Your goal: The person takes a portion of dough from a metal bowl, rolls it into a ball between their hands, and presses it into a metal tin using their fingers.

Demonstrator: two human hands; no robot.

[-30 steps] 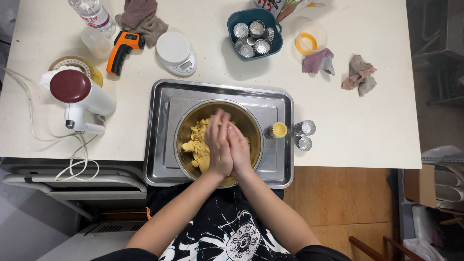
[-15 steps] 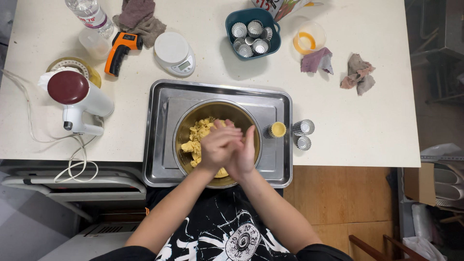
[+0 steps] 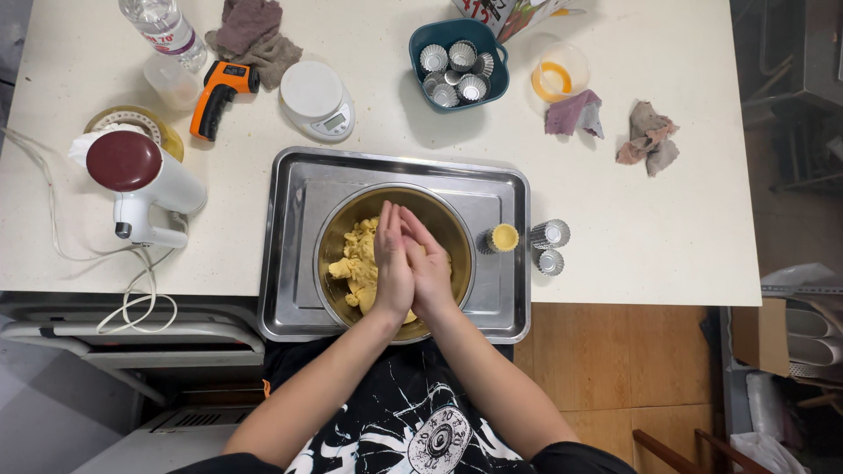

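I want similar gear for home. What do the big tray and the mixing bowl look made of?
The tray looks like stainless steel: silver-grey, a brushed sheen, rolled rim. The mixing bowl under the hands also seems metal; its inside glints yellow-gold, perhaps tinted by the yellow dough, so brass-toned or plain steel stays open.

Since 0.5 s ago, the left hand (image 3: 392, 263) has turned from lying crosswise over the right hand (image 3: 430, 268) to lying alongside it, palm against palm, fingers pointing away from the body. That matches the pose seen 1 s ago. Both hands sit over the yellow dough (image 3: 358, 263) in the metal bowl (image 3: 338, 230). Whether dough is held between the palms cannot be told.
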